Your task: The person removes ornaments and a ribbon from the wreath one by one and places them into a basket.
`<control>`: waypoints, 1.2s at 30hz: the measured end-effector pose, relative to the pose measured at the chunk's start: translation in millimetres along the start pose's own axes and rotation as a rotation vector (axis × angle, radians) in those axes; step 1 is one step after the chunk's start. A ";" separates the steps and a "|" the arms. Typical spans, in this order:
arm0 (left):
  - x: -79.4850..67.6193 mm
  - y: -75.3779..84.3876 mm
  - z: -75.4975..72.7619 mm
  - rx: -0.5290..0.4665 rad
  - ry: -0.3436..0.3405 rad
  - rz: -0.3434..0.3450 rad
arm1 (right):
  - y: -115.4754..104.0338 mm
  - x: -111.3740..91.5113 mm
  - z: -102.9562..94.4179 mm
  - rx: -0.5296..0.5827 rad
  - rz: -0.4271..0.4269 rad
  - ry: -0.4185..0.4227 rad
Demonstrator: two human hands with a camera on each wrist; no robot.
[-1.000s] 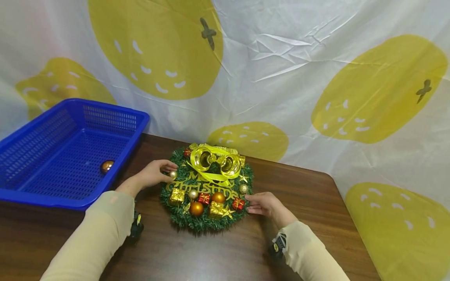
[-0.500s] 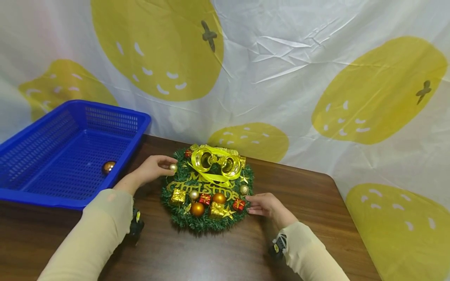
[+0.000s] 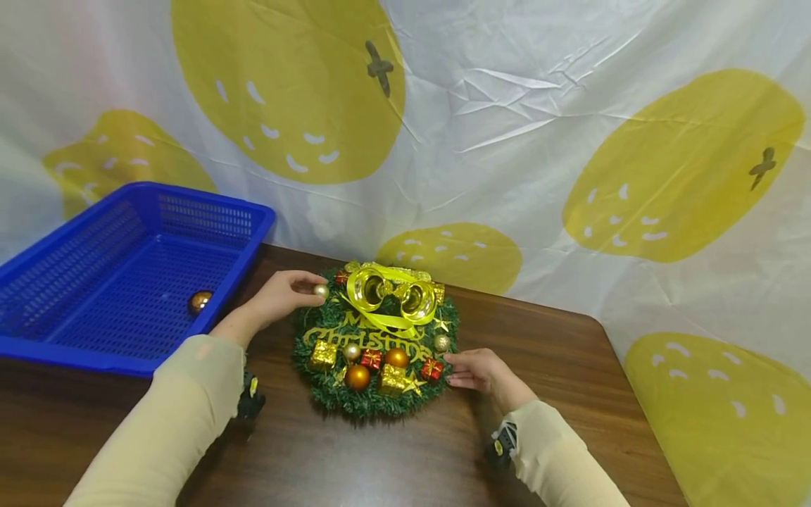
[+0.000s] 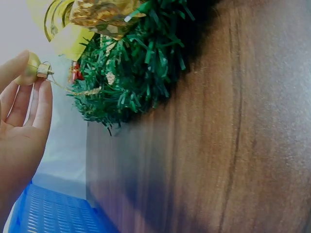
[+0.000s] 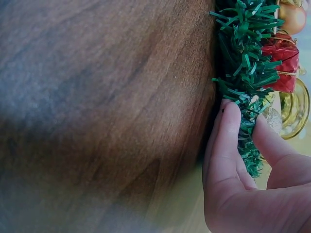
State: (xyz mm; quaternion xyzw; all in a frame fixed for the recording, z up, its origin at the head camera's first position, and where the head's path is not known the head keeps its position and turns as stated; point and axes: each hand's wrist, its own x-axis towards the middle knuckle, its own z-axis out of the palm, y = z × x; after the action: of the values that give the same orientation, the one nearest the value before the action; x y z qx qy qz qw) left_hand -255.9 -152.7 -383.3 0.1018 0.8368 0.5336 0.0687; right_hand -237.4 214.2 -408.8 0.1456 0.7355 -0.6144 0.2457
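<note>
A green Christmas wreath (image 3: 374, 408) lies on the brown table, trimmed with gold bells (image 3: 415, 301), a "Merry Christmas" sign, small gift boxes and baubles. At its upper left, my left hand (image 3: 285, 299) pinches a small gold bauble (image 3: 321, 291) between thumb and fingers. In the left wrist view the bauble's metal cap faces the wreath, and a gold string (image 4: 60, 86) runs from it toward the greenery. My right hand (image 3: 478, 370) pinches the wreath's right edge near a red gift box (image 3: 432, 369). In the right wrist view its fingertips are partly hidden in the tinsel.
A blue plastic basket (image 3: 243, 264) stands on the table (image 3: 538, 352) at the left, with a shiny copper bauble (image 3: 199, 302) inside. Behind the table hangs a white cloth (image 3: 494, 155) printed with yellow fruit.
My left hand has moved up and slightly right along the wreath's edge, carrying the small gold bauble. The right hand stays in place on the wreath.
</note>
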 end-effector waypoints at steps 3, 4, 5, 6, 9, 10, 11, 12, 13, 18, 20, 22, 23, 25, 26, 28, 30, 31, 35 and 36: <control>0.6 3.4 -1.4 -0.011 -0.003 -0.003 | 0.0 -0.4 0.8 -0.006 -0.002 -0.003; 0.8 4.8 -2.2 -0.014 -0.002 -0.002 | 0.0 -0.5 1.2 -0.008 0.000 -0.001; 1.0 6.4 -3.1 -0.015 0.000 0.000 | -0.1 -0.7 1.4 -0.009 -0.002 -0.003; 1.2 8.1 -3.9 -0.015 0.003 0.002 | -0.2 -0.7 1.5 -0.011 -0.001 -0.002; 0.8 12.1 -6.4 -0.014 0.014 0.006 | 0.2 -0.7 1.6 -0.017 -0.004 -0.001; 0.8 13.5 -7.2 -0.010 0.019 0.009 | 0.2 -0.6 1.5 -0.017 -0.003 0.003; 0.9 14.7 -8.1 -0.007 0.024 0.010 | 0.3 -0.4 1.5 -0.017 -0.004 0.004; 1.1 15.9 -8.9 -0.007 0.028 0.011 | 0.3 -0.2 1.4 -0.018 -0.004 0.004; 1.3 16.9 -9.9 -0.006 0.032 0.012 | 0.3 0.0 1.3 -0.018 -0.005 0.005; 1.6 21.9 -15.3 -0.012 0.038 0.019 | 0.7 1.6 1.3 -0.016 -0.002 0.009; 0.8 23.8 -17.2 -0.013 0.039 0.021 | 1.0 2.1 1.3 -0.014 -0.002 0.009; 0.0 25.8 -19.2 -0.017 0.037 0.022 | 1.1 2.3 1.2 -0.011 -0.005 0.008; -0.3 26.8 -20.2 -0.018 0.037 0.023 | 1.2 2.3 1.2 -0.011 -0.006 0.004; -0.9 28.9 -22.2 -0.017 0.039 0.026 | 1.2 2.2 1.1 -0.013 -0.008 0.005; -1.0 29.7 -23.5 -0.017 0.041 0.027 | 1.1 2.0 1.1 -0.016 -0.008 0.005; -1.2 31.1 -26.1 -0.013 0.047 0.033 | 1.0 1.6 1.3 -0.024 -0.008 0.007; -1.5 32.3 -29.0 -0.007 0.054 0.039 | 0.8 1.2 1.3 -0.031 -0.006 0.011; -1.8 32.9 -30.4 -0.005 0.057 0.039 | 0.8 1.4 1.2 -0.034 -0.006 0.012; -3.8 35.0 -35.1 0.000 0.076 0.039 | 0.6 1.5 1.5 -0.036 -0.006 0.017; -4.4 35.3 -36.2 -0.001 0.078 0.038 | 0.6 1.6 1.5 -0.035 -0.006 0.015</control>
State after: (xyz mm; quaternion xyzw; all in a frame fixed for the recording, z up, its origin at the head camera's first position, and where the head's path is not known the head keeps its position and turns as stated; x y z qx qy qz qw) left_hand -256.2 -171.1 -336.0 0.0966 0.8365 0.5387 0.0257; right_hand -238.2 212.7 -410.4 0.1435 0.7484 -0.6010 0.2410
